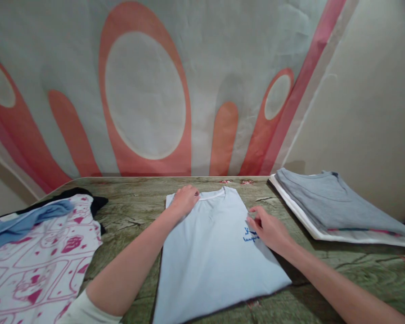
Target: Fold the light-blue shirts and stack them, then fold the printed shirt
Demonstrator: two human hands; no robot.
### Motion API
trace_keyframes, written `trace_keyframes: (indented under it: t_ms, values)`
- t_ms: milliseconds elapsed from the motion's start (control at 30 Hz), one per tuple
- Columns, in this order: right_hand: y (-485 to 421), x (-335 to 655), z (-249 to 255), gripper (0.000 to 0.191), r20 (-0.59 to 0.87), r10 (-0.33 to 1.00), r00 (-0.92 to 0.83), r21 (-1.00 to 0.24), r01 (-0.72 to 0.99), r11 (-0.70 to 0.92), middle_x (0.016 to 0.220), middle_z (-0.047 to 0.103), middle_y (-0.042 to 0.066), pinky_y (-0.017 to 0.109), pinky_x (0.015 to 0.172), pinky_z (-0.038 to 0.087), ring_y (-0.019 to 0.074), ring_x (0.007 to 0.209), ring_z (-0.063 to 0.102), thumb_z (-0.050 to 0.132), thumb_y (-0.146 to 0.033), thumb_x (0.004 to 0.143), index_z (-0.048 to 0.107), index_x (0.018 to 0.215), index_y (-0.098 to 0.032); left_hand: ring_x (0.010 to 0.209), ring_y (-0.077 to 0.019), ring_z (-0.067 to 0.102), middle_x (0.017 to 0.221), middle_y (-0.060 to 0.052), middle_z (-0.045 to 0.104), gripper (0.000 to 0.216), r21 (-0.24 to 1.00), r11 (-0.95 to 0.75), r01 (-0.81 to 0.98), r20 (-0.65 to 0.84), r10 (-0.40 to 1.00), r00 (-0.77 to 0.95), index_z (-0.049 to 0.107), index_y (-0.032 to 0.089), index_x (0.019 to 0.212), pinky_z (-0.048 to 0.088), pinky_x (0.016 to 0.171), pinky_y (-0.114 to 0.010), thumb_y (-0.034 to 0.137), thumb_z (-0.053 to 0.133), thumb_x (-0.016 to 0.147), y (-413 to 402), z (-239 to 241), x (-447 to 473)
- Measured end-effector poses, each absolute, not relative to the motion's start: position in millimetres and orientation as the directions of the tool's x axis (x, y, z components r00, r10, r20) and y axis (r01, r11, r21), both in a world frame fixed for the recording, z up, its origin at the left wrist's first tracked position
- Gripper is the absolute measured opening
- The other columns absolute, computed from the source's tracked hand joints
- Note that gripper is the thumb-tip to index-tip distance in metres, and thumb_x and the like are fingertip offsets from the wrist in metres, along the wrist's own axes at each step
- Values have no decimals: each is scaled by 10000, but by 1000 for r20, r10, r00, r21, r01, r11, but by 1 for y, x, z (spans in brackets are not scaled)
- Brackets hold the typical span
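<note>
A light blue T-shirt [216, 261] lies folded in at the sides in front of me, its neckline pointing away. Blue lettering [250, 235] is printed on the right of its chest. My left hand [186, 199] is at the left shoulder beside the collar, fingers bent and closed on the cloth. At the shirt's right edge, by the lettering, my right hand [268, 228] pinches the fabric between thumb and fingers. The fingertips of my left hand are partly hidden.
On the right lies a stack of folded shirts, a grey one [334, 202] over white ones [307, 227]. Loose clothes, including a white garment with pink print [54, 256] and a blue one [37, 220], lie at left. A printed backdrop [202, 90] rises behind the wood-patterned table [131, 211].
</note>
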State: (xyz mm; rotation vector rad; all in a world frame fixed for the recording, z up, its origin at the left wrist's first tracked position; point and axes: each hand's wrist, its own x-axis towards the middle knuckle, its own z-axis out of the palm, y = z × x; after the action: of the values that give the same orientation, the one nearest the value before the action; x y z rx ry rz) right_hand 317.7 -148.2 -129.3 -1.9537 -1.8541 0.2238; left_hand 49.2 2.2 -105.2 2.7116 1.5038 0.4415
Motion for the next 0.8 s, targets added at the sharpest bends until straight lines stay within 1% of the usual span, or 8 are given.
trace_keyframes:
  t_ms: [233,400,500,633,800]
  values:
    - [-148,316,-133,271,176,981,76,-412,911,3,668,596,-21,253,542,324,167,600,562,395,-379,858,457,1065,-215,849,-192,565,863,-53,619,130,277,-574,770,292,814,502,643,190,815,418,761,-276,281,557,781,10,-116,46]
    - [-153,311,-129,285,158,984,85,-345,938,-26,714,637,0,259,545,315,180,625,583,399,-372,859,464,1088,-216,832,-183,562,846,-52,618,144,322,-559,764,300,826,477,642,178,773,422,759,-271,309,583,760,15,-120,44]
    - [-155,310,-129,270,155,986,63,-339,941,-7,754,653,9,259,566,324,187,683,601,382,-328,868,458,1105,-220,818,-179,556,832,-51,606,133,332,-564,756,298,823,483,622,169,758,424,752,-272,295,579,766,16,-121,45]
    - [-153,311,-132,250,159,986,59,-328,945,-3,773,655,18,259,582,333,188,696,607,360,-291,877,453,1097,-219,853,-184,541,860,-51,589,119,312,-615,724,348,784,515,582,173,800,416,782,-292,284,542,811,14,-122,49]
    - [-154,312,-130,212,151,987,59,-303,953,-10,764,654,19,254,573,326,190,710,611,361,-278,880,471,1053,-226,846,-190,533,863,-49,579,103,300,-571,764,330,814,478,551,181,816,414,770,-302,282,535,826,12,-125,52]
